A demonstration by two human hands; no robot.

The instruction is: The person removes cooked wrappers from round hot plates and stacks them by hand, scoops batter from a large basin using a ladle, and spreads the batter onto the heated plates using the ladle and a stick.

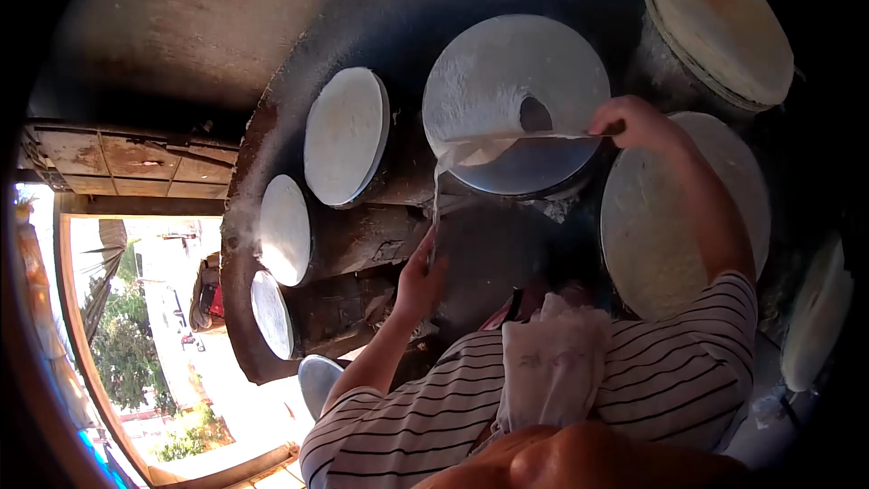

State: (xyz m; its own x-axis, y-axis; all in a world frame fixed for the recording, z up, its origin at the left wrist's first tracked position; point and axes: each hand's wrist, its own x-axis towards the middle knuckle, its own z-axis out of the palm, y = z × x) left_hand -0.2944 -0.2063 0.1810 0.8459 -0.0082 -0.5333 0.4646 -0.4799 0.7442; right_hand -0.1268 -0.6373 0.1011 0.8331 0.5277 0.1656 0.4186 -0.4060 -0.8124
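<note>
A thin white sheet (493, 77) covers most of a round plate in the middle, with a dark oval gap in it. The plate's lower part (525, 167) shows as bare, bluish metal. My right hand (629, 119) is closed at the sheet's right edge, pinching its corner. At the left the edge droops in a narrow strip (437, 190), whose lower end is between the fingers of my left hand (421, 276). Between my hands the raised edge runs nearly straight across the plate.
More round plates with pale tops stand around: left (346, 138), lower left (285, 231), upper right (720, 23), right beneath my forearm (652, 226) and far right (819, 308). Steam or haze hangs at the left. A bright opening (145, 326) is at the lower left.
</note>
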